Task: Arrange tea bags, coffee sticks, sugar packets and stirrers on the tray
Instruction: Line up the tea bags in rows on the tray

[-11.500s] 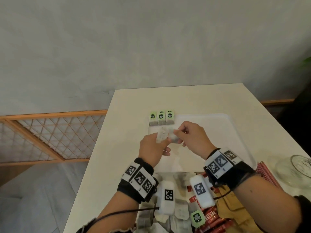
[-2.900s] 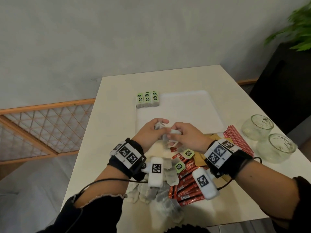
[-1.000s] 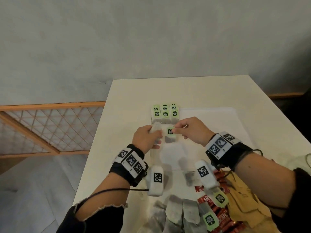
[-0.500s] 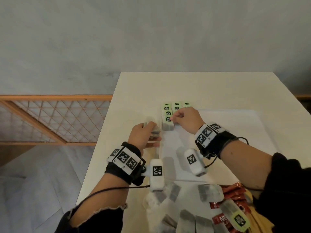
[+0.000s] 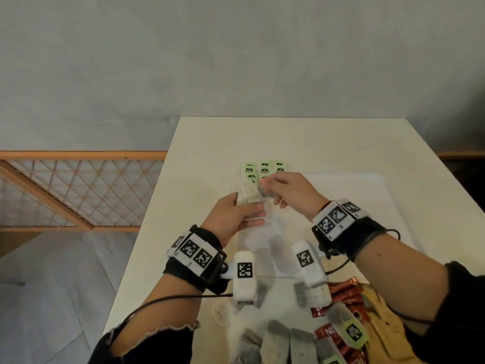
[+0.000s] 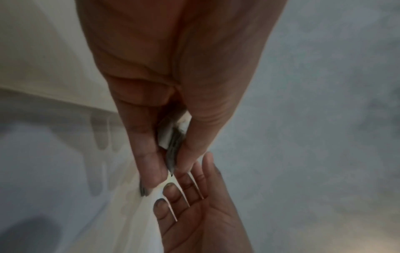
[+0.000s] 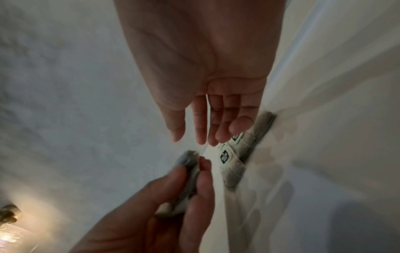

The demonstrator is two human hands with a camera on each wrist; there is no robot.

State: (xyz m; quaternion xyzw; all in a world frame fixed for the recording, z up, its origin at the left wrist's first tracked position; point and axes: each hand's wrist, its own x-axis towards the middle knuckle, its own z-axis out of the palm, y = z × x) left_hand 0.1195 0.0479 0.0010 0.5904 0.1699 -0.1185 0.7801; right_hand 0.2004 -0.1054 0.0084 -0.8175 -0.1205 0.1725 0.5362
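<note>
My left hand [image 5: 249, 206] pinches a small stack of tea bags [image 5: 246, 195] between thumb and fingers, just over the near-left part of the white tray [image 5: 393, 206]. The left wrist view shows the stack [image 6: 173, 145] edge-on in that pinch [image 6: 173, 162]. My right hand [image 5: 267, 185] is open and empty, its fingertips close to the stack's top; the right wrist view shows its relaxed fingers [image 7: 205, 137] holding nothing. Several tea bags with green tags [image 5: 262, 169] lie in rows at the tray's far-left corner [image 7: 231, 164].
Loose tea bags [image 5: 278, 340] are piled on the table near me. Red coffee sticks [image 5: 343, 292] and yellow-brown packets [image 5: 380, 324] lie to their right. The cream table [image 5: 210, 143] stands against a grey wall, with a wooden lattice rail [image 5: 78, 190] on the left.
Half a second ago my right hand was setting a tea bag onto the rows at the tray's corner. It has let go and drawn back to the stack in my left hand.
</note>
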